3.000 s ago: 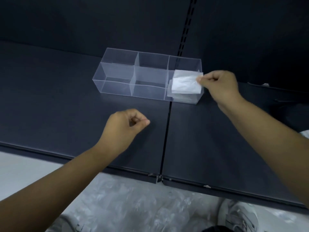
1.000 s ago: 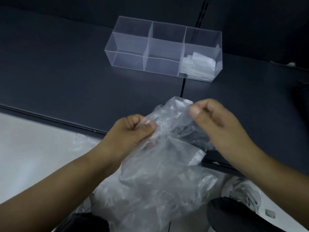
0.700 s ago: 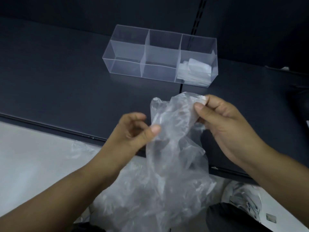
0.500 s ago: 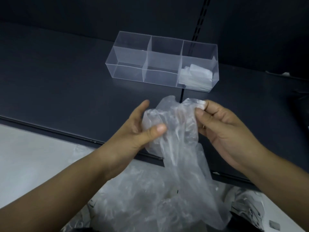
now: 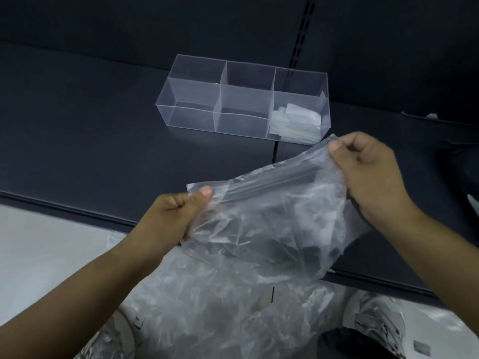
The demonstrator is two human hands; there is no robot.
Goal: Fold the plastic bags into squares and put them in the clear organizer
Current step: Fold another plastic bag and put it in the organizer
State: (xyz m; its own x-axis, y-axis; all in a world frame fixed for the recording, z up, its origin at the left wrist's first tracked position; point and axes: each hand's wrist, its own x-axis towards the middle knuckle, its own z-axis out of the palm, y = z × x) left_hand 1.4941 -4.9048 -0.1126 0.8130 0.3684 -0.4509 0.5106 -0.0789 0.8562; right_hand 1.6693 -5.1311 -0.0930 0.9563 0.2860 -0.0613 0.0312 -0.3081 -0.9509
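Dark shelf (image 5: 90, 130) bearing clear organizer (image 5: 191, 94), pale floor (image 5: 39, 255), left grip (image 5: 173, 218) and right grip (image 5: 370, 172) pinching plastic bag (image 5: 272, 216)

Left hand (image 5: 178, 216) low, right hand (image 5: 370, 172) higher — fingers (image 5: 337, 149) curled, pinching

Looks like a shop or stockroom: dark metal gondola-type shelf (image 5: 103, 130) with a matching dark back panel (image 5: 155, 24), a slotted upright strip (image 5: 300, 35) running up the back, a seam (image 5: 274, 155) between two shelf boards, and pale floor (image 5: 39, 244) below the front lip.
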